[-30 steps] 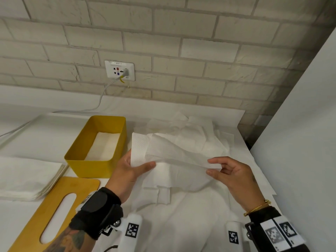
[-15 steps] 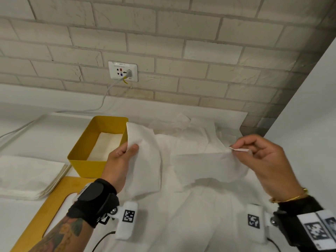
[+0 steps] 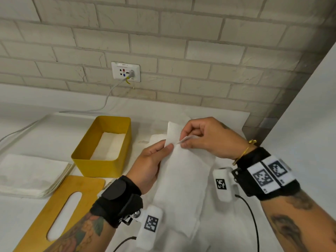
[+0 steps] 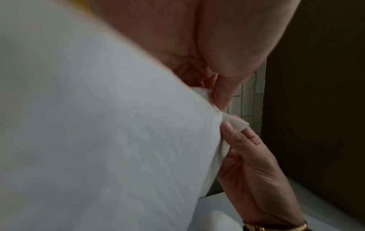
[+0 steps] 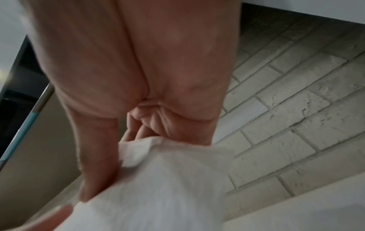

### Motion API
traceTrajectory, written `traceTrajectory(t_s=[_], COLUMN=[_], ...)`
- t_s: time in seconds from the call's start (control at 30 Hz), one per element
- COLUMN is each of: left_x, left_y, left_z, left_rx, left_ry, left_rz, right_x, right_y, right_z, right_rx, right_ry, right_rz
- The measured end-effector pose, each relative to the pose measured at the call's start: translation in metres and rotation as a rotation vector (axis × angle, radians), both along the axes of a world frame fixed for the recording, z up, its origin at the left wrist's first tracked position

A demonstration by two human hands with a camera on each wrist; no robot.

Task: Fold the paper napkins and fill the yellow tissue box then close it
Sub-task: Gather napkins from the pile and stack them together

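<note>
Two hands, left hand point(image 3: 149, 167) and right hand point(image 3: 207, 138), both pinching one napkin point(image 3: 183, 182); one yellow box point(image 3: 103, 148) sits left of them.

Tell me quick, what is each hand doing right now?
Left hand: pinches the napkin's top edge.
Right hand: pinches the same napkin's other top corner.

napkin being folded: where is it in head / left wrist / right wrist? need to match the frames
Head: the napkin hangs at centre, its top pinched between the left hand and right hand.
Left wrist: it fills the left and centre of the picture; the right hand pinches its corner at right.
Right wrist: lower centre, below the palm.
Shared landmark: the brick wall, a sliver at right in the left wrist view, at right in the right wrist view.
</note>
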State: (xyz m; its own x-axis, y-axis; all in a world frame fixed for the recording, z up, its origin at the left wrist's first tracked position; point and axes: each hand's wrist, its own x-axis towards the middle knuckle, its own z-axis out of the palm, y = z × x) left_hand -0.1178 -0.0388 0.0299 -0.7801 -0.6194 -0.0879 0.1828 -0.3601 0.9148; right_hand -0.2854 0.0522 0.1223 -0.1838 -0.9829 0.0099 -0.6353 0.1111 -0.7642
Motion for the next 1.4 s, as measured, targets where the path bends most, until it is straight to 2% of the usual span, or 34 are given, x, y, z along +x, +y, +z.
traceTrajectory(t_s=[0.17,0.33,0.43,0.5,0.57,0.67,0.77,0.9,1.07,1.23,1.4], left_x=[0.001,0.005,0.005,0.003,-0.001,-0.002,-0.002,-0.003,-0.006,-0.001,-0.003], left_y=[0.005,0.004,0.004,0.008,0.01,0.006,-0.002,-0.004,0.005,0.004,0.007], left_z=[-0.012,-0.015,-0.017,-0.017,-0.017,-0.017,-0.019,-0.016,-0.007,-0.007,-0.006], left_rx=[-0.059,0.012,0.071,0.08,0.09,0.088,0.061,0.08,0.066,0.158,0.054], left_ry=[-0.019,0.038,0.08,0.071,0.034,-0.017,-0.036,-0.022,0.036,0.028,-0.016], left_rz=[-0.022,0.026,0.051,0.048,0.05,0.101,0.121,0.124,0.066,0.062,0.051], right_x=[0.0,-0.013,-0.004,0.005,0.011,0.016,0.014,0.014,0.02,0.02,0.024], right_y=[-0.003,0.019,0.03,0.032,0.032,0.038,0.053,0.057,0.033,0.025,0.022], right_z=[-0.018,-0.045,-0.067,-0.082,-0.093,-0.094,-0.079,-0.066,-0.076,-0.087,-0.087], right_rx=[-0.048,-0.016,-0.12,-0.228,-0.314,-0.386,-0.443,-0.419,-0.382,-0.412,-0.407], right_ry=[0.011,-0.392,-0.58,-0.63,-0.629,-0.614,-0.683,-0.76,-0.636,-0.639,-0.623], right_rz=[-0.129,-0.193,-0.295,-0.415,-0.496,-0.501,-0.398,-0.24,-0.413,-0.529,-0.57])
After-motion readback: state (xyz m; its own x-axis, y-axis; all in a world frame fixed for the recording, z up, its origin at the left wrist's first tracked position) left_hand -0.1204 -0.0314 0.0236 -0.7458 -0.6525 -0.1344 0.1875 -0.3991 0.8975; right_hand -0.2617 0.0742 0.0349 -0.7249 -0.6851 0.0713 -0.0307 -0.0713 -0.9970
